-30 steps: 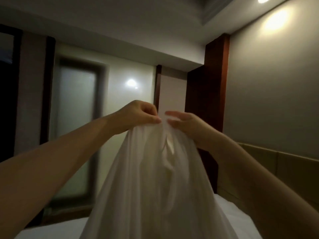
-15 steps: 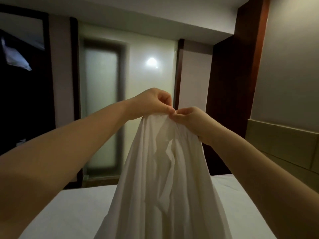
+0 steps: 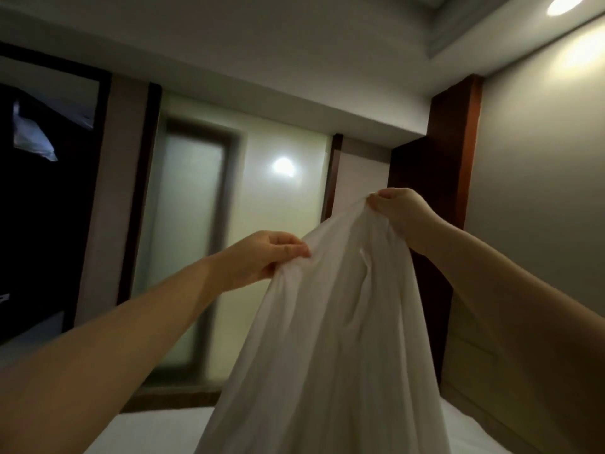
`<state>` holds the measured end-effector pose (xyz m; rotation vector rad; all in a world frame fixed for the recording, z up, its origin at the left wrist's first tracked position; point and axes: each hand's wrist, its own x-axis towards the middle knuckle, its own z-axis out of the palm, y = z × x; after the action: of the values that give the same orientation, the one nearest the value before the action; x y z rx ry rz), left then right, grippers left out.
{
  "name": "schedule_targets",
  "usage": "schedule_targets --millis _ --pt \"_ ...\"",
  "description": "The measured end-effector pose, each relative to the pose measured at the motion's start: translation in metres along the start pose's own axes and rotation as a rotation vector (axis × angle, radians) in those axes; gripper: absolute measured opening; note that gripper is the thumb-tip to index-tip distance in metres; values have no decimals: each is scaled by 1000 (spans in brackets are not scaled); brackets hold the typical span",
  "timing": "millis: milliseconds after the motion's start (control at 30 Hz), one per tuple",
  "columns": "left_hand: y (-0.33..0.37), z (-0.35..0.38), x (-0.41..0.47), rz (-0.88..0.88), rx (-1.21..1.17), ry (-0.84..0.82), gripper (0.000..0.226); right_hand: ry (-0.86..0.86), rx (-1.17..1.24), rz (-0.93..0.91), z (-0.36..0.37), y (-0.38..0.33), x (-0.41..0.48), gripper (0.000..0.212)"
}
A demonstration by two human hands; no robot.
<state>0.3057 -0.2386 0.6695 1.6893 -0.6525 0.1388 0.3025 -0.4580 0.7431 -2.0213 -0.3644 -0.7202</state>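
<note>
A recessed ceiling lamp (image 3: 559, 4) is glowing at the upper right, casting a warm patch on the grey wall (image 3: 540, 175). A dark wooden column (image 3: 455, 142) is standing beside it. A frosted glass door (image 3: 193, 224) is facing the camera, and a glossy pale panel (image 3: 288, 198) is reflecting a light spot. A white bed (image 3: 157, 430) is lying below, against a padded headboard (image 3: 474, 365).

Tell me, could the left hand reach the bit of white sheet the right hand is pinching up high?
Probably yes. The left hand grips the white sheet lower down, beside the right hand, and only slack cloth lies between them.
</note>
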Motion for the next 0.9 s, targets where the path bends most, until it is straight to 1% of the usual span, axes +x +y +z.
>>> schedule_targets --millis 67,167,233,367,433,533,600,667,733,800,900 --pt "4 8 6 37 37 43 10 1 -44 -56 -2 -16 4 18" --pt "14 24 10 111 76 77 11 0 -86 -99 -4 -32 8 14" --pt "21 33 15 164 91 129 15 -8 -108 -104 -6 -36 9 19" --pt "33 41 21 182 -37 229 30 -13 -134 -84 -7 -36 6 23" --pt "34 42 22 210 -11 232 24 -32 -166 -72 -5 -33 4 24" --pt "31 47 23 289 167 258 14 -71 -193 -55 -1 -28 1 24" --pt "28 49 23 280 214 281 13 -88 -197 -37 1 -24 0 25" --pt "25 46 22 207 149 231 15 -101 -193 -20 2 -19 0 24" --pt "19 42 17 129 98 123 16 -118 -185 -2 2 -13 0 22" --pt "11 41 11 66 155 31 12 -112 -163 16 4 -7 2 20" --pt "0 45 5 19 217 8 4 -77 -111 33 10 -3 6 23"
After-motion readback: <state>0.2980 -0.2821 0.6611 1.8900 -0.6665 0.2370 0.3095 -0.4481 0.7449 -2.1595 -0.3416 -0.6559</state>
